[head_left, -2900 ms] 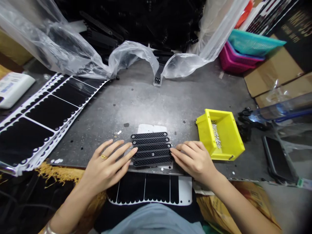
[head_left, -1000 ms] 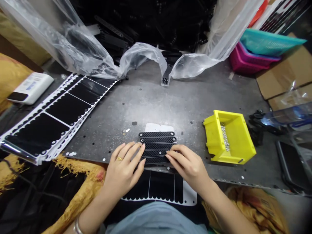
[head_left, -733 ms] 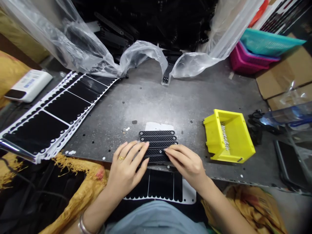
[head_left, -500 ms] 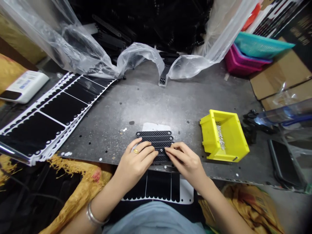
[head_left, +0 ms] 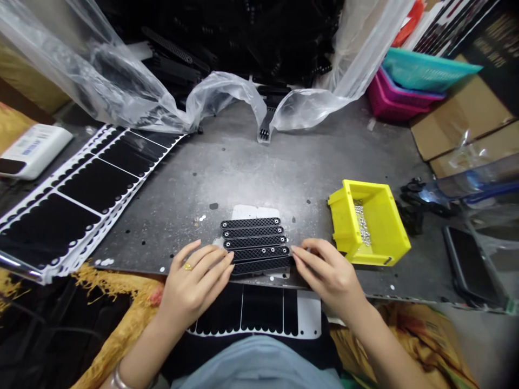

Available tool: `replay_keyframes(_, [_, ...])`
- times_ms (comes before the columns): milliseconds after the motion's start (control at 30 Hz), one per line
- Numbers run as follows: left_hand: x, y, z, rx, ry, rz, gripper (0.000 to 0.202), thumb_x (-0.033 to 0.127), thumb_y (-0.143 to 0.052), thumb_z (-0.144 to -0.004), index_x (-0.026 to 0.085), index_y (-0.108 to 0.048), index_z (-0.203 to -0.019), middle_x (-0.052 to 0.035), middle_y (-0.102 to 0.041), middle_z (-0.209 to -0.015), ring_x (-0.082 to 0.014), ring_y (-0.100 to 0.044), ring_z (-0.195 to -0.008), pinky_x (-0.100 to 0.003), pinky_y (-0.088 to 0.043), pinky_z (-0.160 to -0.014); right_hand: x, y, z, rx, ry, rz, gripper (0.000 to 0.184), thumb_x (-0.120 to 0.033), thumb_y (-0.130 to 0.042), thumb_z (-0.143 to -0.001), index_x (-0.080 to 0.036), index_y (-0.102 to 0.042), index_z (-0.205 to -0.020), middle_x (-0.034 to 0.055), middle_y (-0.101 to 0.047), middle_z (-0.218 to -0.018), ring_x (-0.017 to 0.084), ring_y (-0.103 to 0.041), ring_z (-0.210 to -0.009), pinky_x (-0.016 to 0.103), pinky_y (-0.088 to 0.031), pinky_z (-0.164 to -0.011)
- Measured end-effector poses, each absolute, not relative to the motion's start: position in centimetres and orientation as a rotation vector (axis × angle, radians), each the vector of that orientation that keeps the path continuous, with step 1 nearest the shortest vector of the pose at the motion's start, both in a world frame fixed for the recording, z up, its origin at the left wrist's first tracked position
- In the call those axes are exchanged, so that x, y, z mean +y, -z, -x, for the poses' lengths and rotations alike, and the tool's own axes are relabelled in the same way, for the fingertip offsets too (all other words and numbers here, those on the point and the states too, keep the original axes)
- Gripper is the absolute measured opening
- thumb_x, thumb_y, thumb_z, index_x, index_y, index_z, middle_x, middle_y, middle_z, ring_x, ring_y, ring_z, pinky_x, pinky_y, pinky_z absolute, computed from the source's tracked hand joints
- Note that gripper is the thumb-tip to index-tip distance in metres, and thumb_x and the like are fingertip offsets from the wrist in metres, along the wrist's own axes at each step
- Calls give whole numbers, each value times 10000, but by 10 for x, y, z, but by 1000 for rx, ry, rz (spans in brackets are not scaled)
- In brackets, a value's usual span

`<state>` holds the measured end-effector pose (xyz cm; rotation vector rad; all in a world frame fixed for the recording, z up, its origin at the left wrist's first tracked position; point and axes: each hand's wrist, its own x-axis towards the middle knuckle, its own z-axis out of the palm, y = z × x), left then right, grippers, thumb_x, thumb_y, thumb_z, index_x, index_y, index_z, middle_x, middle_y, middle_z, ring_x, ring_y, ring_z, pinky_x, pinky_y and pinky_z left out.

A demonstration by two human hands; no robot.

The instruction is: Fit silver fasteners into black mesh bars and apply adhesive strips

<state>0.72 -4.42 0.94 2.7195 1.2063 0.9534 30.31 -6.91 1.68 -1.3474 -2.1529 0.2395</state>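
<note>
Several black textured strips [head_left: 254,244] with small holes lie side by side on a white backing sheet near the grey table's [head_left: 259,173] front edge. My left hand [head_left: 195,278], with a gold ring, lies flat with fingers stretched, fingertips touching the left ends of the nearest strips. On the other side, my right hand [head_left: 326,270] rests with fingers extended against the right ends of the nearest strips. Neither hand grips anything.
A yellow bin [head_left: 371,222] with small metal screws stands to the right. Sheets of black adhesive pads [head_left: 77,194] lie at the left, another sheet [head_left: 259,310] on my lap. Clear plastic bags [head_left: 133,86] of black parts fill the back. A phone [head_left: 468,265] lies at the right.
Both hands were pressed over the middle of the strips half a second ago; now they have slid apart to the strips' left and right ends.
</note>
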Motion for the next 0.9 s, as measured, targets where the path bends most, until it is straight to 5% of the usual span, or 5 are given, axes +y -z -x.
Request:
replay_keyframes(233, [-52,7,-6,1281,-1077,-2701,333,284,-850,-851,179,-718,-1139,-71,-807,-1021,-236,-740,-958,-457,-440,-1073,-96,-16,-312,-2563,394,1192,275,-101,-681,-948,-18,-698,-1209,166,-760,-1108,242,-640,-859,376,-502,-698])
replay_keyframes(400, [-53,13,-9,1314,-1129,-2674,272,213,-837,-861,189,-724,-1107,-59,-806,-1005,-217,-740,-944,-444,-437,-1058,-95,-23,-297,-2653,474,1232,275,-122,-634,-973,41,-702,-1183,198,-752,-1064,263,-630,-859,393,-464,-692])
replay_keyframes(533, [-53,15,-9,1322,-1150,-2630,267,223,-831,-868,196,-718,-1108,-54,-802,-1010,-217,-743,-947,-455,-435,-1064,-85,-27,-299,-2584,337,1256,202,-144,-599,-996,-10,-742,-1047,143,-744,-931,222,-604,-783,368,-435,-654])
replay_keyframes(700, [-52,15,-9,1304,-1157,-2603,272,224,-832,-867,215,-709,-1110,-35,-800,-1018,-219,-743,-965,-457,-429,-1064,-77,-27,-317,-2732,316,1024,192,-115,-617,-987,-26,-727,-1118,128,-755,-1034,221,-627,-858,354,-448,-685])
replay_keyframes(900, [-53,12,-10,1307,-1142,-2597,266,219,-829,-865,196,-693,-1093,-41,-791,-1021,-221,-734,-979,-450,-417,-1076,-92,-30,-291,-2594,356,1311,296,-185,-548,-1022,32,-723,-1123,191,-734,-1007,257,-631,-856,376,-463,-699])
